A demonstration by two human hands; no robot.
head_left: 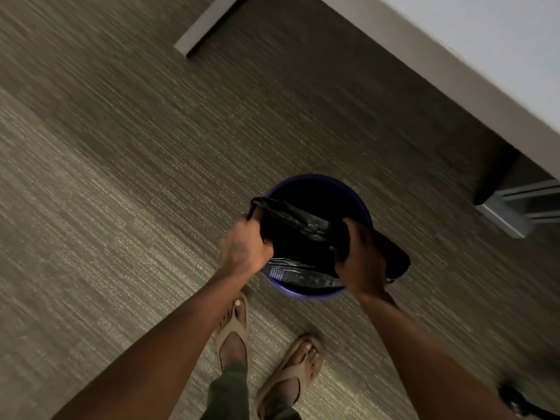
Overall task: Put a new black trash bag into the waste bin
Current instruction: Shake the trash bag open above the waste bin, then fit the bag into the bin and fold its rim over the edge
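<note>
- Carpet (pixel 121 177) with a fine streaked weave covers the floor; a pale wall base (pixel 424 74) runs along the upper right, and a metal furniture foot (pixel 509 216) stands near the bin.
- Round purple waste bin (pixel 306 291) stands on the carpet just ahead of the person's sandalled feet (pixel 233 338).
- Black trash bag (pixel 300 234) is held over the bin's mouth, its opening spread between both hands; its body seems to hang down inside, though the dark interior hides how far.
- Left hand (pixel 245 250) is closed in a fist around the bag's edge at the bin's left side.
- Right hand (pixel 362 262) is curled closed on the opposite edge, with bag material draped over the rim at the right.
- To do this step well, I judge the mouth should be pulled wider than the rim, then folded outward and down all round.
- Keep tension even on both sides so one edge does not slip in.
- Press the bag's bottom down afterwards to let trapped air out.
- Thin plastic may tear if yanked against the rim.
</note>
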